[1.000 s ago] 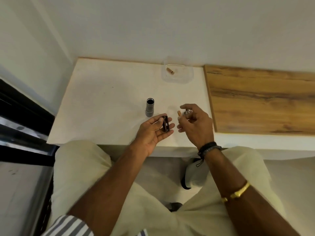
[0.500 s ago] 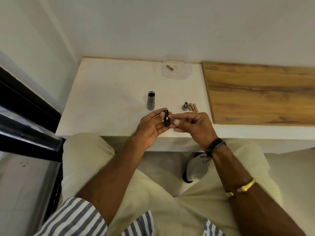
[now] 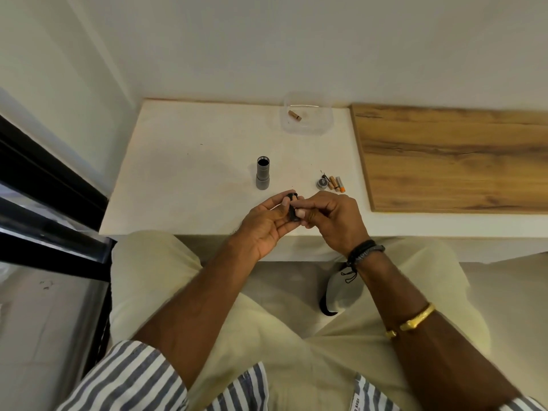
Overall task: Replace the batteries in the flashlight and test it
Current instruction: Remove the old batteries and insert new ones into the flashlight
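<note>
You are holding the black battery holder (image 3: 292,207) between both hands, just above the near edge of the white table (image 3: 184,179). Your left hand (image 3: 267,221) is gripping it from the left, thumb on top and fingers curling underneath. Your right hand (image 3: 335,221) is pinching its right side with thumb and forefinger, the other fingers curling in tightly. Your fingers are covering most of the holder, so only a dark sliver is showing. I cannot tell whether any cell is sitting in it, or whether your right hand is hiding a battery.

The grey flashlight body (image 3: 263,173) is standing upright on the table, just beyond your left hand and apart from it, its open end facing up. To the right of it, the round tail cap (image 3: 322,183) is lying beside a small cluster of loose batteries (image 3: 336,183). They are too small to count with certainty, and a thin dark bit next to them is hard to make out.

At the far edge, a clear plastic container (image 3: 326,126) is holding one brownish battery (image 3: 294,115), and its walls are barely showing against the white. A wooden board (image 3: 459,158) is running off the right edge of the view. Your striped sleeves (image 3: 133,378) are getting cut off at the bottom.
</note>
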`<state>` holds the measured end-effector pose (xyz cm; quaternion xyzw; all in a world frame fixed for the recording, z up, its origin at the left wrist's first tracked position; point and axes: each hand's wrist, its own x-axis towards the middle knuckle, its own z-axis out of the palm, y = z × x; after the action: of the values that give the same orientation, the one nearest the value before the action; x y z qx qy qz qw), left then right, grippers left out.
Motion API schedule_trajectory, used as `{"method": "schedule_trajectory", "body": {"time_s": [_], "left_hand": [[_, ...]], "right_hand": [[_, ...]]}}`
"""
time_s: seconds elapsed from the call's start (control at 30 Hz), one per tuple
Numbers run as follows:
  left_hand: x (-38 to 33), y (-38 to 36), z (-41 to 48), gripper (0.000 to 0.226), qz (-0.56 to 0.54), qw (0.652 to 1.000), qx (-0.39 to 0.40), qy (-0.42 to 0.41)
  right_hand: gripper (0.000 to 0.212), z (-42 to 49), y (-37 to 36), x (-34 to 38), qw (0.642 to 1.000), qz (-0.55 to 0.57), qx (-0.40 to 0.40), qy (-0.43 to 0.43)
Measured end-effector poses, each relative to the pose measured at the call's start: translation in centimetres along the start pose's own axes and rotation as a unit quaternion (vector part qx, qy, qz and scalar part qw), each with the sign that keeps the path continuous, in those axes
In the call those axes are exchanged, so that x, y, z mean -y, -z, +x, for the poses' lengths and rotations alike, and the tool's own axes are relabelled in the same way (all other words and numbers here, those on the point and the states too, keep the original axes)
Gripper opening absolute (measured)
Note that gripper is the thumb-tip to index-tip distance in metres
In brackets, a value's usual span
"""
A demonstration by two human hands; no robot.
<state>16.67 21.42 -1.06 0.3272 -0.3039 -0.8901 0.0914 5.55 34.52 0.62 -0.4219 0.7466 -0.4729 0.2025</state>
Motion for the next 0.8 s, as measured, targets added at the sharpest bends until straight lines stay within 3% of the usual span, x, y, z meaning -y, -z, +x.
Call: {"method": "schedule_trajectory", "body": {"time_s": [0.2,0.5,0.63,0.8], "left_hand": [[-0.2,0.0,0.2,0.023,-0.019,1.000,0.005,0.004],[0.1,0.1,0.5,0.025,-0.002,1.000,-0.013,0.002],[-0.1,0.1,0.8,0.024,-0.009,1.000,-0.019,0.006],[-0.4,-0.3,1.4,0.027,-0.053,0.998,-0.033,0.003]], "right_hand": [[0.018,0.1,-0.7,0.2,0.997,-0.063,-0.030,0.021],[0.010,0.6,-0.8,0.2,0.984,0.061,-0.039,-0.164],[0.010,1.0,-0.8,0.0,0.977,0.104,-0.050,-0.178],[0.008,2.3,-0.2,-0.4,0.949,0.201,-0.135,-0.202]]}}
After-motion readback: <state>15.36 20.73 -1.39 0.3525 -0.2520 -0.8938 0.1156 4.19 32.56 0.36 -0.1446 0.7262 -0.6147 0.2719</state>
